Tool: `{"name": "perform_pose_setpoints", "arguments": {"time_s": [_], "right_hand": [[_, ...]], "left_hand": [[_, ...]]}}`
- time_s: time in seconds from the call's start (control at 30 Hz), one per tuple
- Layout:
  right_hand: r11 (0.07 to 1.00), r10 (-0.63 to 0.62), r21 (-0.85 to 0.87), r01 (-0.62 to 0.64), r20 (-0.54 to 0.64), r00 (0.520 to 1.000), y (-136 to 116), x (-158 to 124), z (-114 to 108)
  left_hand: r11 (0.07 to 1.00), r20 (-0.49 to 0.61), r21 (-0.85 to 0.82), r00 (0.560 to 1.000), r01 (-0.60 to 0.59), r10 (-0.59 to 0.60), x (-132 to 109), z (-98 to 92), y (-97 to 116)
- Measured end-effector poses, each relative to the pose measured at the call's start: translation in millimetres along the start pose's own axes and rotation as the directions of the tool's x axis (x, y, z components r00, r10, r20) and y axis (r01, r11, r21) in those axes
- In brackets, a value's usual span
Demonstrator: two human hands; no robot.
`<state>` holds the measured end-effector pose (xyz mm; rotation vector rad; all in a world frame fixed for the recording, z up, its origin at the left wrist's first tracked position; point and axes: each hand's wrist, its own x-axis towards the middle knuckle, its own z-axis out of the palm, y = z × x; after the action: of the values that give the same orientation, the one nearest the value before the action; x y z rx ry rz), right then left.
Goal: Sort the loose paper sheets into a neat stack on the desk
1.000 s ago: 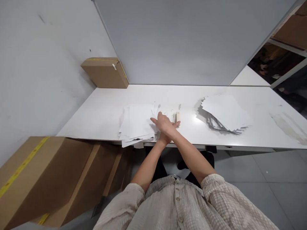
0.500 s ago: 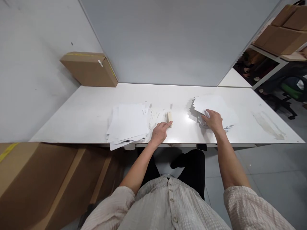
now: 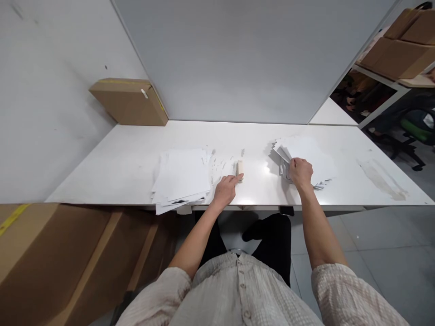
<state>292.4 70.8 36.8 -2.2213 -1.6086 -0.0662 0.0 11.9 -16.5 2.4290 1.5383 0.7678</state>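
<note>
Standing nearest, left: brown cardboard boxes (image 3: pixel 44 258), below the white bench (image 3: pixel 136 158).
Left hand (image 3: pixel 224 191): at the near edge, fingers loose, one touching the near end of the cream stapler (image 3: pixel 240 167) without wrapping round it.
Left paper stack (image 3: pixel 185 174): beside that hand, its near corner jutting past the bench edge.
Right hand (image 3: pixel 301 172): grasping the left edge of paper sheets (image 3: pixel 284 153), bending them up.
Right paper stack (image 3: pixel 312 154): fanned, beneath this hand.
Stapler: mid-bench, between both stacks.
Far left: cardboard carton (image 3: pixel 131 104), beside the grey panel (image 3: pixel 234 59).
</note>
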Motion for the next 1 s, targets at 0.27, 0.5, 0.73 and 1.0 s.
{"name": "perform_pose_setpoints", "arguments": {"time_s": [0.27, 0.5, 0.73, 1.0], "right_hand": [[0.998, 0.067, 0.021, -0.067, -0.002, 0.998, 5.1, 1.0, 2.0], [0.999, -0.01, 0.053, 0.007, 0.06, 0.998, 6.8, -0.8, -10.0], [0.938, -0.225, 0.155, 0.309, -0.405, 0.886, -12.2, -31.7, -70.4], [0.679, -0.193, 0.687, 0.258, -0.172, 0.966, -49.8, -109.4, -95.0]], "left_hand": [[1.0, 0.009, 0.003, 1.0, 0.014, -0.014, 0.3, -0.2, -0.2], [1.0, -0.003, -0.018, 1.0, 0.008, -0.008, -0.2, 0.1, 0.0], [0.967, -0.151, -0.253, 0.987, 0.022, -0.062, -0.2, -2.0, -2.4], [0.26, 0.023, -0.962, 0.975, 0.082, -0.222, -10.3, -20.8, 35.2]]}}
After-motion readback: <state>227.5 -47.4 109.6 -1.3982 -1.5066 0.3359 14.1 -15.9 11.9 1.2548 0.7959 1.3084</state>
